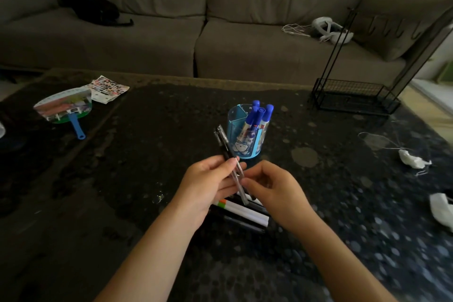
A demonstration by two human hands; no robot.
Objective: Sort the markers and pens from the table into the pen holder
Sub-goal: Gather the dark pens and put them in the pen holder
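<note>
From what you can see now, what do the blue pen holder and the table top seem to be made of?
The pen holder looks like translucent blue plastic: the marker barrels show through its wall, and a cartoon figure is printed on it. The table top looks like dark polished stone or glass with a pebble pattern, since it gives soft glossy reflections; which one, I cannot tell.

Home living room — grey sectional sofa behind dark coffee table.
</note>
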